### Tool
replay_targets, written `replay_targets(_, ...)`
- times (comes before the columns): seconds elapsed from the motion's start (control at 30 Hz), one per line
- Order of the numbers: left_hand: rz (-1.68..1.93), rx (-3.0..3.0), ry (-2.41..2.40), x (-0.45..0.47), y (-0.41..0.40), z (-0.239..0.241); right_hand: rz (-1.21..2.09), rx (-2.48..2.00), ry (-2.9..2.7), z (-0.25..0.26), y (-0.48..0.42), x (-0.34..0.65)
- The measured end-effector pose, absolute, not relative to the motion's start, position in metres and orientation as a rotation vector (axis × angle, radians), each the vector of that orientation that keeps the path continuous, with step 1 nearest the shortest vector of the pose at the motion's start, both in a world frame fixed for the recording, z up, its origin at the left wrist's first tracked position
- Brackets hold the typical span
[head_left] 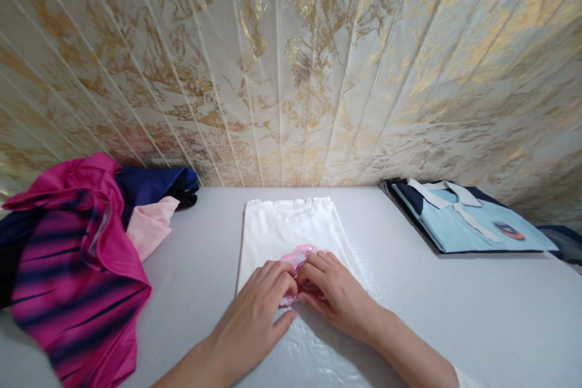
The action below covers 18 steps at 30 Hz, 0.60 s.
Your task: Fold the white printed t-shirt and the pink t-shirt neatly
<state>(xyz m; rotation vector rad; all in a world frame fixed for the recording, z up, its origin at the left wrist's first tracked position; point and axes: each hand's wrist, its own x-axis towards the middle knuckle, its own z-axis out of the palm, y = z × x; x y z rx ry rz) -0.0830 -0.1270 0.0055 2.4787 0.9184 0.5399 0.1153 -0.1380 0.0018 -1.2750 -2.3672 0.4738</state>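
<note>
A folded white T-shirt [268, 230] lies in the middle of the table, its neckline at the far end. On its near part is a shiny pink patch [302, 250], partly covered by my fingers. My left hand [261, 303] comes from the lower left, its bent fingers gripping the near edge by the patch, with the thumb a little apart. From the right, my right hand [334, 291] pinches the same edge with curled fingers and the thumb underneath. The fingers of both hands nearly meet.
A loose heap with a magenta and navy garment [77, 279] and a light pink cloth [152, 225] lies on the left. Folded clothes topped by a light blue polo shirt [473, 221] are stacked at the right. A gold-patterned curtain [282, 73] hangs behind the white table [459, 315].
</note>
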Motion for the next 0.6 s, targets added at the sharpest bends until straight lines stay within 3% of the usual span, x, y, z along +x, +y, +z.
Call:
replay_targets(0.27,0.570,2.798,0.819,-0.079,-0.123,0.004,0.549,-1.194,-2.391,0.008,-0.143,0.123)
replay_targets(0.6,0.611,2.635,0.874,-0.081,-0.121,0.002,0.296,-1.127,-2.527,-0.004,-0.139,0.121)
